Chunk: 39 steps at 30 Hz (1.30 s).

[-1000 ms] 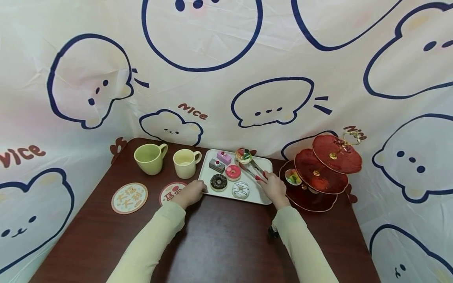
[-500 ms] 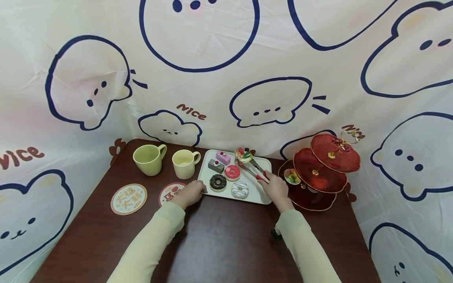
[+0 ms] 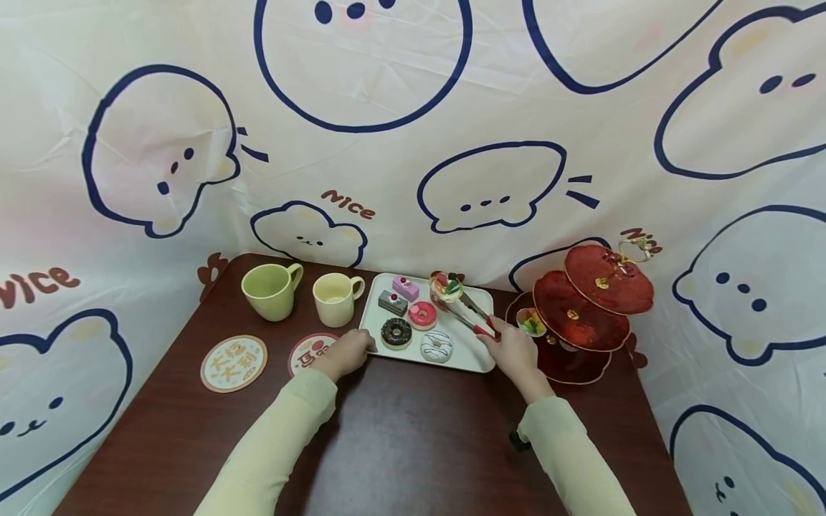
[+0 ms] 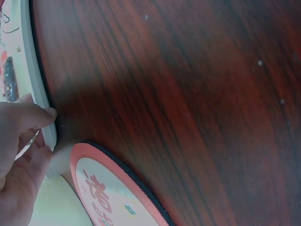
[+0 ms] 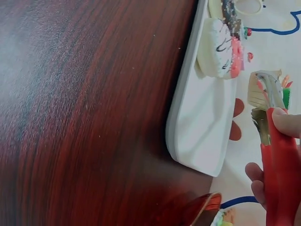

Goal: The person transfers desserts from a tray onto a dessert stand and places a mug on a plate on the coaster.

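At the white tray, my left hand pinches the front left corner, with the thumb on the rim in the left wrist view. Red-handled tongs are held in my right hand. Their metal tips grip a small fruit-topped tart, raised above the back of the tray. On the tray lie a chocolate donut, a pink donut, a white striped donut, a grey cake slice and a pink cake slice.
To the right stands a red tiered stand, another fruit tart on its bottom tier. A green mug and a cream mug stand at the back left. Two coasters, one round and one red-rimmed, lie before them.
My right hand and forearm have shifted slightly right and down, with the tongs still on the tart, which stays nearly in place. The left hand keeps its hold on the tray.
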Motion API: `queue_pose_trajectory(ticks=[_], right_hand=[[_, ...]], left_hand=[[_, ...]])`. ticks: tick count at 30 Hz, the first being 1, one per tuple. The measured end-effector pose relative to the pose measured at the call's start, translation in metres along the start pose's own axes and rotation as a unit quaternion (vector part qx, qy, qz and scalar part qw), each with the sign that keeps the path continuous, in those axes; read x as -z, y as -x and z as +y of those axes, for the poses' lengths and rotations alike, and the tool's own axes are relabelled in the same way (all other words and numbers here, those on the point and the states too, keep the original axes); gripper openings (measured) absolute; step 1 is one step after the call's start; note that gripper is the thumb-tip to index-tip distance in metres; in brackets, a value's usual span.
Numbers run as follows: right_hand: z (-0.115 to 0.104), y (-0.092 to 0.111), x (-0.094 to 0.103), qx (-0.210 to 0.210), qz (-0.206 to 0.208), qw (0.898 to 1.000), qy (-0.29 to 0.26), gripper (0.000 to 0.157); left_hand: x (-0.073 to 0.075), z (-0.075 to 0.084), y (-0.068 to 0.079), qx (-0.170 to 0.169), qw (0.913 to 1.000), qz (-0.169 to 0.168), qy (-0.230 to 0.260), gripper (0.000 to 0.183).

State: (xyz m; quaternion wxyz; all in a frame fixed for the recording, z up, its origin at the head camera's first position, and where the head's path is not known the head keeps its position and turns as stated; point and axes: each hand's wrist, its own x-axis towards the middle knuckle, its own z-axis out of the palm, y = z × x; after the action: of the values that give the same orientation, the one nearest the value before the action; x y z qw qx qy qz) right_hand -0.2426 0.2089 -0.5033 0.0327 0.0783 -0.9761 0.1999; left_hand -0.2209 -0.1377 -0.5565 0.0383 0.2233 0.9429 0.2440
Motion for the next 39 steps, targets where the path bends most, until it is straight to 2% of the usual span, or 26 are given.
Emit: queue_pose_trajectory(ticks=[12, 26, 39], right_hand=[[0.009, 0.025, 0.014, 0.029, 0.004, 1.000, -0.003, 0.058], [0.024, 0.055, 0.026, 0.011, 0.013, 1.000, -0.006, 0.058], [0.042, 0.084, 0.039, 0.012, 0.046, 0.999, -0.001, 0.057]], left_hand=[[-0.001, -0.001, -0.001, -0.002, 1.0000, 0.003, -0.007, 0.026], [-0.001, -0.002, 0.000, -0.016, 0.9998, 0.010, -0.006, 0.024], [-0.001, -0.003, -0.001, -0.004, 1.0000, -0.001, -0.005, 0.026]])
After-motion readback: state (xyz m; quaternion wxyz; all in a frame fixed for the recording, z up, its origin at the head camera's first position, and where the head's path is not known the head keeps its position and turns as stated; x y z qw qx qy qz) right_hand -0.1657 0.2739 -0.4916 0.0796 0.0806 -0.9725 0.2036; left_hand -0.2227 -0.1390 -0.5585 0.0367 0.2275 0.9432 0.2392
